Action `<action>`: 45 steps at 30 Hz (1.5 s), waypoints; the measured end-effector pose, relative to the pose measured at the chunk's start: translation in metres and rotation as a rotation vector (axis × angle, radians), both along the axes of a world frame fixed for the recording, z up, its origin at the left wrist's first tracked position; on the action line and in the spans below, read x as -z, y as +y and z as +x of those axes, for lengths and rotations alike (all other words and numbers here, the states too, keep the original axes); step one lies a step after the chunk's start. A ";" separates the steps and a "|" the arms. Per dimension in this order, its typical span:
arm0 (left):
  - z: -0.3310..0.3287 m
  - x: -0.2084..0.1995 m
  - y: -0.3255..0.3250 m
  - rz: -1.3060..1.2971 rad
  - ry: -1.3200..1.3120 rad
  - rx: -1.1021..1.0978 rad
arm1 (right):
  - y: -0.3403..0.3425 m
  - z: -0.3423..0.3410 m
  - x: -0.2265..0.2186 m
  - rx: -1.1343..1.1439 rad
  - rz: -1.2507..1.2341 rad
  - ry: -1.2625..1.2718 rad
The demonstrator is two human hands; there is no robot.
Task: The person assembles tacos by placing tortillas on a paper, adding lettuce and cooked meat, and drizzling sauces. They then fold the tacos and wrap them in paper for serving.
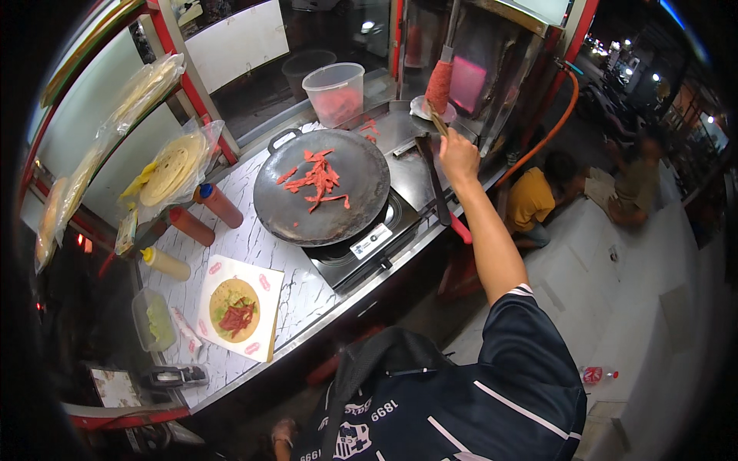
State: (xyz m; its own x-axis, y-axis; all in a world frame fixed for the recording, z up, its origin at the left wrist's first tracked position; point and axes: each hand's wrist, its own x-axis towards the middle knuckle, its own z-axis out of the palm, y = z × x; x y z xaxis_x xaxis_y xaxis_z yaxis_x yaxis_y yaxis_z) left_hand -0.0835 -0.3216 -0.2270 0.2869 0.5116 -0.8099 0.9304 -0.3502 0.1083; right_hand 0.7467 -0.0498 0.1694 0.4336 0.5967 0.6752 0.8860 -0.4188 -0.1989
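Observation:
My right hand (460,160) is stretched forward, its fingers closed round a narrow tan tongs-like tool (437,121). The tool's tip reaches the small pale dish (422,108) under a red meat cone (440,83) on an upright spit. Low in the view, beside my body, my left hand (284,430) shows only in part, and its fingers are not clear. Strips of red meat (317,181) lie on a round black griddle pan (269,206) over a gas stove (355,261). A flatbread (223,296) topped with greens and red meat rests on printed paper (265,307).
A clear bucket (335,81) with red meat stands behind the pan. Red sauce bottles (221,206), a pale sauce bottle (165,263) and a tub of greens (154,323) stand left. Bagged flatbreads (178,167) are higher up. An orange hose (565,127) hangs right; two people (534,196) sit beyond.

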 end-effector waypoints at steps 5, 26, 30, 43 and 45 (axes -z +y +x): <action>0.044 -0.008 -0.018 -0.041 -0.027 -0.261 | 0.005 0.016 0.006 -0.040 0.046 0.001; 0.125 -0.028 -0.044 -0.080 -0.003 -0.442 | -0.051 0.051 0.010 -0.139 0.118 0.120; 0.125 -0.025 -0.043 -0.079 -0.010 -0.442 | -0.053 0.058 0.012 -0.133 0.147 0.109; 0.073 0.008 -0.088 -0.048 -0.110 -0.277 | -0.097 -0.033 0.001 -0.051 -0.187 0.337; 0.057 0.014 -0.080 -0.053 -0.151 -0.427 | -0.103 -0.044 0.015 0.035 -0.242 0.349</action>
State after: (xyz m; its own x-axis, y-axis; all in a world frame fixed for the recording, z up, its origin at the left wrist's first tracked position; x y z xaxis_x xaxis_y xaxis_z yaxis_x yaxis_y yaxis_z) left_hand -0.0269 -0.4018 -0.2412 0.1764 0.5692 -0.8031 0.9625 0.0710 0.2617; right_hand 0.7030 -0.1528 0.1541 0.6343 0.7009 0.3262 0.7673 -0.5192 -0.3764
